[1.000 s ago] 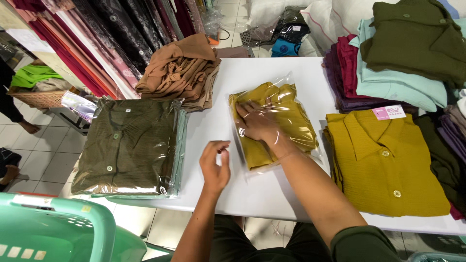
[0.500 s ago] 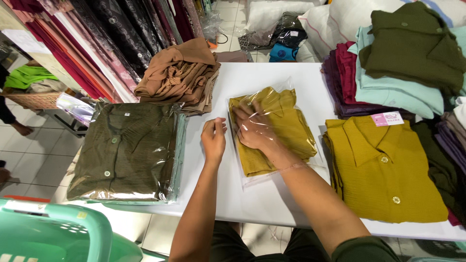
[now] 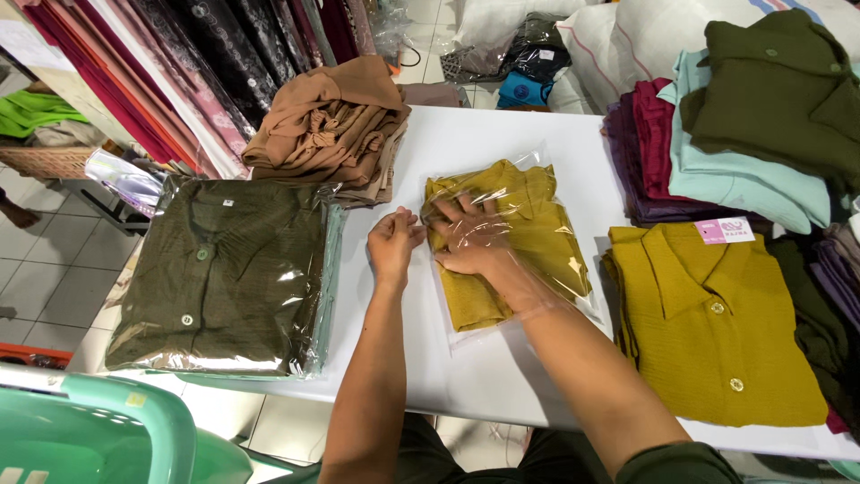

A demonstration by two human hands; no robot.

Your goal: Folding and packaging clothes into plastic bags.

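A mustard-yellow folded shirt lies inside a clear plastic bag [image 3: 528, 235] on the white table [image 3: 484, 134]. My right hand [image 3: 470, 237] is pushed inside the bag, palm flat on the shirt, fingers spread. My left hand [image 3: 392, 240] rests at the bag's left edge with fingers curled, touching the plastic. Whether it pinches the bag's rim I cannot tell.
A stack of bagged olive-green shirts [image 3: 224, 273] sits left. A brown fabric pile [image 3: 336, 125] lies behind it. An unbagged mustard shirt [image 3: 708, 332] lies right, beside stacked purple, mint and olive garments [image 3: 735, 134]. A green plastic chair [image 3: 98, 430] stands at the bottom left.
My left hand moved up from the table's front to the bag's left edge. My right hand slid deeper into the bag over the shirt.
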